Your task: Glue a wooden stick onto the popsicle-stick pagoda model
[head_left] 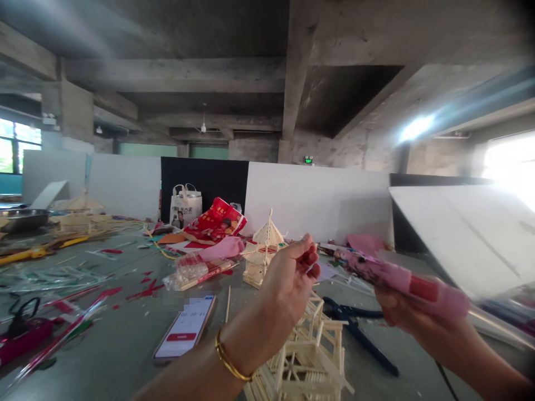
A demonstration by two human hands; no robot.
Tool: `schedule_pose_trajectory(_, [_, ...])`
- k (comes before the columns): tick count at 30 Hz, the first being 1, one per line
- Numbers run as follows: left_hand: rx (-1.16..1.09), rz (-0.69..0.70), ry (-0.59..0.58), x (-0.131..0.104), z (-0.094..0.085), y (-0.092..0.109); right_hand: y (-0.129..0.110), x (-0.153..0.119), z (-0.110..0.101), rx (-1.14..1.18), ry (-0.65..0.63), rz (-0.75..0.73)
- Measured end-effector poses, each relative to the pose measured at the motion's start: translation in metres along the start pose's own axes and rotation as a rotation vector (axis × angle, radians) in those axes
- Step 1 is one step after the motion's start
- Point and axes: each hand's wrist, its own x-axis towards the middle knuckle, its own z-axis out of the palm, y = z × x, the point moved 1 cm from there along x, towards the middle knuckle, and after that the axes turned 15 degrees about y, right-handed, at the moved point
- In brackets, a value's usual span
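Observation:
My left hand (292, 278), with a gold bangle on the wrist, is raised over the table, its fingertips pinched together; what they pinch is too small to tell. My right hand (401, 312) grips a pink glue gun (401, 278) with a red band, its nozzle pointing left toward my left fingertips. Below both hands stands a pale model building made of wooden sticks (309, 356). A smaller stick pavilion (263, 250) with a pointed roof stands just behind my left hand.
A phone (184, 334) with a lit screen lies on the grey table at left. Red paper scraps, plastic wrappers, a stick packet (196, 273), a red bag (217, 220) and a white tote (186, 203) clutter the back. A dark cable (359, 334) runs right. White boards wall the table.

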Motion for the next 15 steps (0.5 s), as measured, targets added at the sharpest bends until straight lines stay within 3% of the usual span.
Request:
schedule_pose_trajectory(5, [-0.006,-0.016,0.008,-0.001,0.0,-0.001,0.006,0.004,-0.002,-0.039,-0.081,-0.007])
schedule_pose_trajectory(10, [-0.025,-0.016,0.001,-0.002,0.0,-0.001,0.003,0.003,0.0,-0.053,-0.032,0.126])
schedule_pose_trajectory(15, [-0.037,0.0,-0.023,0.0,-0.002,-0.003,-0.003,0.001,0.0,-0.046,-0.012,0.166])
